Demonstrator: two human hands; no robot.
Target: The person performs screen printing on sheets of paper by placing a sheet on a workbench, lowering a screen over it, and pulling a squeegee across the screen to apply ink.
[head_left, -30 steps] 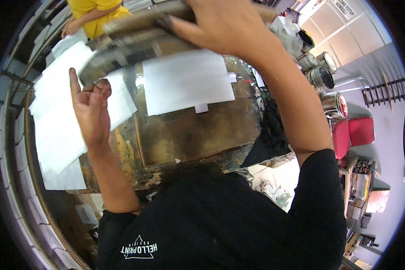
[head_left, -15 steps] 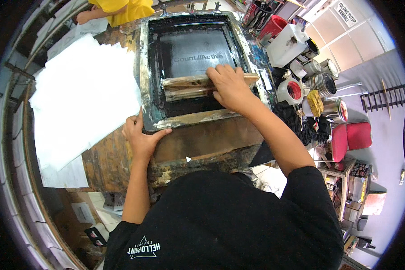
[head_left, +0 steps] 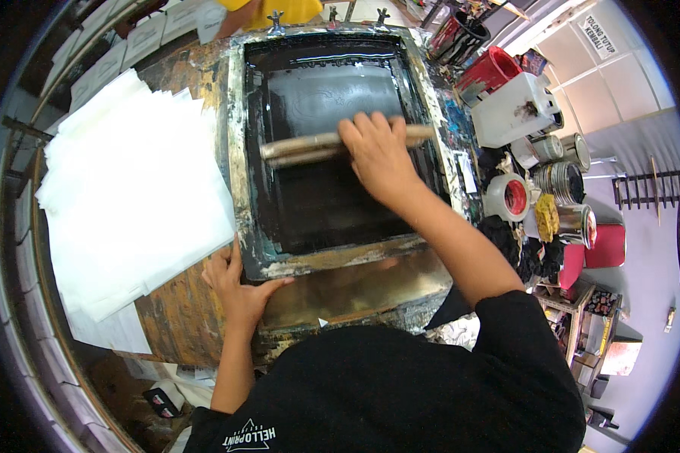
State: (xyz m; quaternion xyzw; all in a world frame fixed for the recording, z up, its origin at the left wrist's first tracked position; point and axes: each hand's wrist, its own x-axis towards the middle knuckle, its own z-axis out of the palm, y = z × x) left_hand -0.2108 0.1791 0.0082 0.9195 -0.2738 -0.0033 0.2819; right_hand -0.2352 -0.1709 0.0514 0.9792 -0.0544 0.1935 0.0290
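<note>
From the remote station I logged the right hand (head_left: 379, 155) clenched over the middle of a long wooden-handled squeegee (head_left: 302, 147), slightly blurred, its ends reaching out either side of the grip. The squeegee lay crosswise inside a screen frame (head_left: 235, 151), whose shallow well held black ink (head_left: 332, 211): glossy beyond the grip, dark and spread on the near side.

I had the left hand (head_left: 236, 291) nearer me and left of the grip, ungrasping, its thumb and forefinger spread about the frame's near left corner.

Left of the grip I noted a ragged stack of white sheets (head_left: 136, 196).

Containers, all right of the grip: a white tub (head_left: 496, 199) on its side, red inside its mouth; just past it a tin (head_left: 573, 225), red at its open end; a yellow lump (head_left: 547, 219) between the two. Farther beyond the grip I recorded a translucent white jug (head_left: 508, 115), stained dark, contents not discernible; a red bucket (head_left: 489, 72), interior unclear; and a dark bucket (head_left: 470, 41) with long implements standing in it.
</note>
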